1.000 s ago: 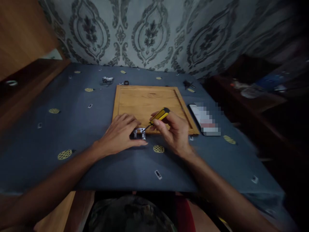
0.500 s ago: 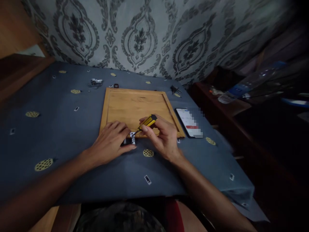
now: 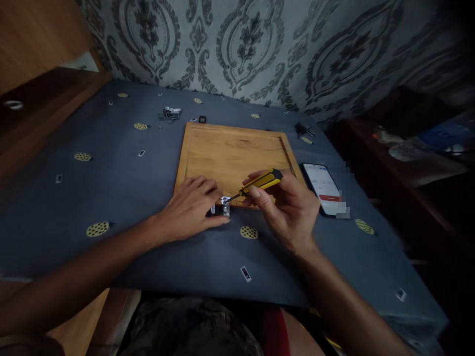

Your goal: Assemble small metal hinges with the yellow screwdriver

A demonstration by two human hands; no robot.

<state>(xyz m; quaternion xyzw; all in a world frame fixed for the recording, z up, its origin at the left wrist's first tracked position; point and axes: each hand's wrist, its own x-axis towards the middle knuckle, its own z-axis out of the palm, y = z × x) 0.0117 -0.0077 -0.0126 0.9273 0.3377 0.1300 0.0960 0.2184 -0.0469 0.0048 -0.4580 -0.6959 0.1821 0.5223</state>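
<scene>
My right hand (image 3: pixel 287 207) is closed around a yellow-and-black screwdriver (image 3: pixel 260 182). Its tip points left and down at a small metal bracket (image 3: pixel 223 206) at the near edge of a wooden board (image 3: pixel 237 153). My left hand (image 3: pixel 191 207) lies over the bracket from the left, fingers curled and pressing it against the board's edge. Part of the bracket is hidden under those fingers. The board lies flat on a blue patterned cloth (image 3: pixel 122 198) covering the table.
A phone (image 3: pixel 322 188) with a lit screen lies right of the board. Small metal parts (image 3: pixel 171 112) and a dark small object (image 3: pixel 303 130) sit near the far edge. Wooden furniture (image 3: pixel 33 59) stands left, a dark cluttered shelf (image 3: pixel 408 148) right. Patterned wallpaper rises behind.
The view has shifted and swung back. Both hands stay at the bracket; the screwdriver handle now lies flatter, pointing more to the right.
</scene>
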